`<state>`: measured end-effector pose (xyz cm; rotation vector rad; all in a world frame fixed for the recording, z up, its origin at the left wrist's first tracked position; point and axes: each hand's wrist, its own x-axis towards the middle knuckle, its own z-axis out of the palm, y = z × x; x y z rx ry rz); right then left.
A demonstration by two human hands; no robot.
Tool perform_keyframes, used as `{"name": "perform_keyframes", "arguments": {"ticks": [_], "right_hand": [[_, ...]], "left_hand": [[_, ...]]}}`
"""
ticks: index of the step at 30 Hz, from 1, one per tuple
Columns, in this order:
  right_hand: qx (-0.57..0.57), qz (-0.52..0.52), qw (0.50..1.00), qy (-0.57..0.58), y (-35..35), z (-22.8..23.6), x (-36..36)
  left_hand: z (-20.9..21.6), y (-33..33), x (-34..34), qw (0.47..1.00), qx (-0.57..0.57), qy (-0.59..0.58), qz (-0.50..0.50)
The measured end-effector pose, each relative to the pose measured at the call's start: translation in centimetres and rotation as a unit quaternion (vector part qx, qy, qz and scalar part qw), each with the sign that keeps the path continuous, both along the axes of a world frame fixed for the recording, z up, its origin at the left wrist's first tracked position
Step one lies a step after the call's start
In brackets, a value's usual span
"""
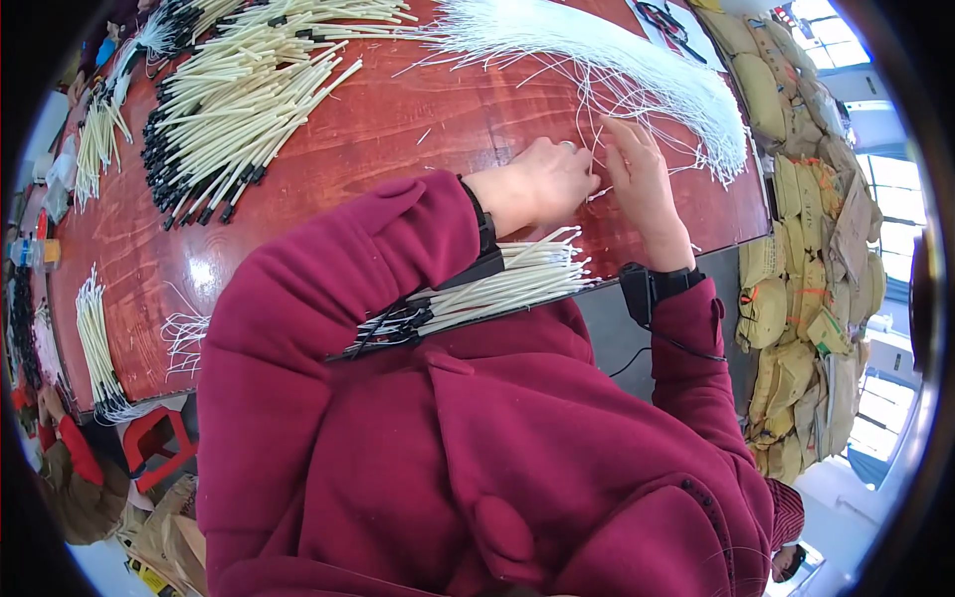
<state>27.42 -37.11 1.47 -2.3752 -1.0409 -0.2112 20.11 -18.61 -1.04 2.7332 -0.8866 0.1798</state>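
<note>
Left hand (542, 184) curling shut, fingertips pinching thin white wire (595, 189); right hand (642, 174) meeting it, fingers closing on same strand. Wire looking fine, pale, limp, trailing toward 12 o'clock into big white wire bundle (607, 60) fanning across red-brown table (398, 129). Hands working at table's 3 o'clock part. Cream sleeved wires (507, 284) lying at 6 o'clock of hands, near table edge. Larger cream pile with black tips (239, 109) sitting at 10 o'clock, well apart.
</note>
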Motion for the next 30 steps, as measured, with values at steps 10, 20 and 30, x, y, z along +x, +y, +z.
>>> {"name": "perform_keyframes", "arguments": {"ticks": [10, 20, 30], "right_hand": [[-0.035, 0.059, 0.997, 0.044, -0.2, -1.0, -1.9], [-0.046, 0.152, 0.987, 0.018, 6.3, -0.2, -3.3], [-0.127, 0.162, 0.978, -0.027, 6.8, -2.2, -2.3]], "left_hand": [[0.9, 14.5, -11.7, 0.999, 0.011, -0.004, 0.038], [1.9, 17.4, -19.7, 0.928, -0.176, 0.054, 0.325], [-1.0, 17.2, -19.0, 0.922, -0.121, 0.036, 0.365]]}}
